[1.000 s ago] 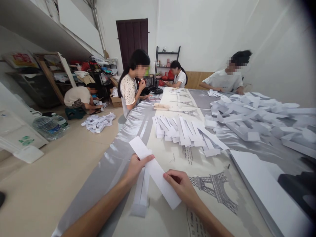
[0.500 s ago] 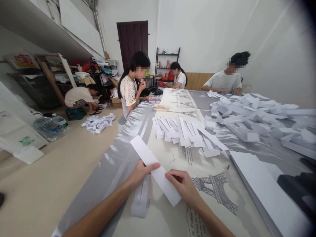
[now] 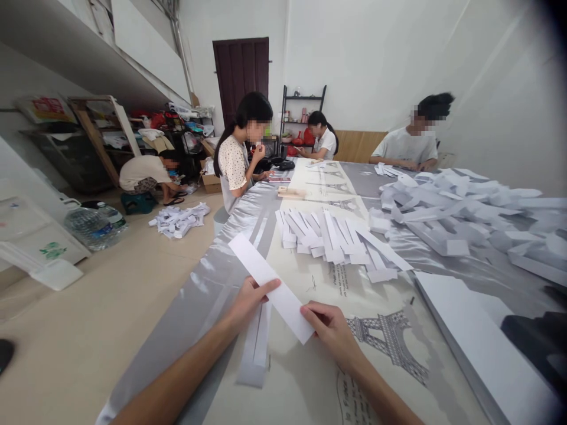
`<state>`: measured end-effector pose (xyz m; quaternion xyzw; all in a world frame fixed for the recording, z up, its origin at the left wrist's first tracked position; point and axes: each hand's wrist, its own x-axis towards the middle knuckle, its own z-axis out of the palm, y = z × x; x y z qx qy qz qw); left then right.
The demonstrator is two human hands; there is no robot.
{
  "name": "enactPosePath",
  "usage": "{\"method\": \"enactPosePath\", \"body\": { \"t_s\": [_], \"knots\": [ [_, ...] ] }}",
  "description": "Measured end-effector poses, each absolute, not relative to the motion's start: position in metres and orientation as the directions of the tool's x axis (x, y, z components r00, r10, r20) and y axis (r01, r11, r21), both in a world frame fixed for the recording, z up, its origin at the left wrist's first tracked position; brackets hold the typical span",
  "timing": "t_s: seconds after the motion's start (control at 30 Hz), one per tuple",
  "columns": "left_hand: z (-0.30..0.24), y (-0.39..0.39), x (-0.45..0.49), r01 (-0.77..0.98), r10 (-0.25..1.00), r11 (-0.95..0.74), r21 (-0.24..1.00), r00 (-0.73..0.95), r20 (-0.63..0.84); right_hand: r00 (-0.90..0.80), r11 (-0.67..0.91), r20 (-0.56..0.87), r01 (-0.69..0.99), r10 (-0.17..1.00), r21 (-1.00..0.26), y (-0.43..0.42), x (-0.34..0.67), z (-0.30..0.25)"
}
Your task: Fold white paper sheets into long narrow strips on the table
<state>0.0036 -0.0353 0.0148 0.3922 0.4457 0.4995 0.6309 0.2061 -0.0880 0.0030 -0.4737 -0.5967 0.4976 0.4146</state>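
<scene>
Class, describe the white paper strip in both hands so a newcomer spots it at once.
Find the grey-and-cream tablecloth printed with Eiffel Towers. At its near end, the left hand and right hand hold a white paper strip slanting from upper left to lower right. Unlike the strips piled beyond, it is held by both hands.

the left hand (image 3: 251,297) is showing bare, with a slim thumb (image 3: 271,286). the right hand (image 3: 331,329) is looking bare too, its fingers (image 3: 325,309) appearing slender and its knuckles gently rounded. the left forearm (image 3: 190,366) and the right forearm (image 3: 381,386) are both showing uncovered, smooth in outline, narrowing toward the wrists and widening toward the lower edge, where the view is cutting them off. the fingernails are looking too small to make out.
</scene>
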Motion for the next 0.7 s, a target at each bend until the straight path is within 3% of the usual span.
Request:
{"method": "enactPosePath", "body": {
  "t_s": [0.17, 0.37, 0.7],
  "knots": [
    [0.012, -0.042, 0.009, -0.2, 0.965, 0.189, 0.961, 0.218, -0.144, -0.226, 0.043, 0.006, 0.158, 0.974, -0.986, -0.086, 0.209, 0.003],
    [0.01, -0.03, 0.002, -0.274, 0.989, 0.15, 0.95, 0.045, -0.143, -0.243, 0.065, 0.02, 0.18, 0.97, -0.981, -0.086, 0.205, 0.0],
    [0.006, -0.015, -0.014, -0.32, 0.991, 0.086, 0.943, -0.067, -0.113, -0.25, 0.044, -0.001, 0.173, 0.968, -0.984, -0.088, 0.208, 0.004]
  ]
}}
